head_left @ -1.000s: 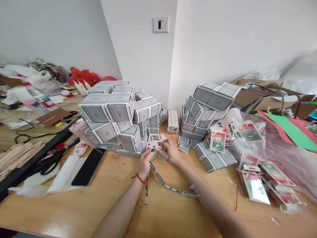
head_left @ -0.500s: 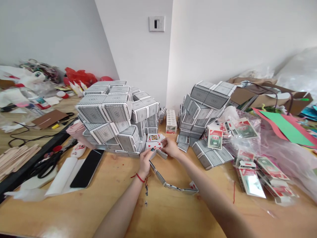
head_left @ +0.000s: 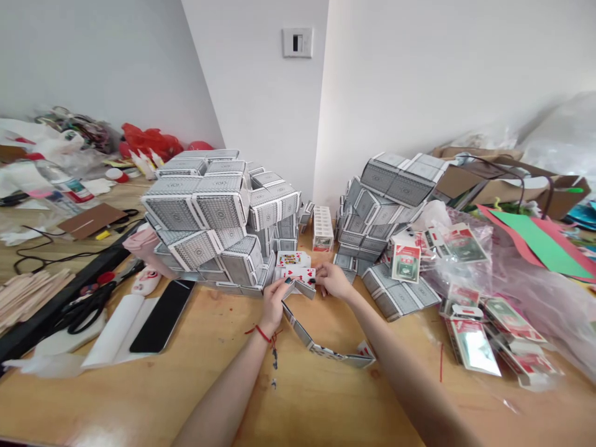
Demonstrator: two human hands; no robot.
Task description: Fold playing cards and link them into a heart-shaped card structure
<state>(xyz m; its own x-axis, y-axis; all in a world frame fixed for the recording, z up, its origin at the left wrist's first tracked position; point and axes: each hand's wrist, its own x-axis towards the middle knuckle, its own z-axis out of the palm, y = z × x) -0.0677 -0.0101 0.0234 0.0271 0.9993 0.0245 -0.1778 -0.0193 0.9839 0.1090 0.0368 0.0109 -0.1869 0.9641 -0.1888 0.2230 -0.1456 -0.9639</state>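
My left hand and my right hand both pinch the near end of a chain of folded playing cards that trails back over the wooden table toward me. Between the fingertips sits a folded card piece with red hearts showing. A face-up court card lies just behind it. A big stack of card blocks with grey backs stands to the left of the hands, and a second stack to the right.
A black phone lies on white paper at the left, beside scissors and wooden sticks. Card boxes in plastic wrap spread at the right, with green and red paper sheets and a cardboard box behind.
My right hand has shifted slightly right along the folded card piece. The left hand stays pinched at the same place. The view has moved a little.
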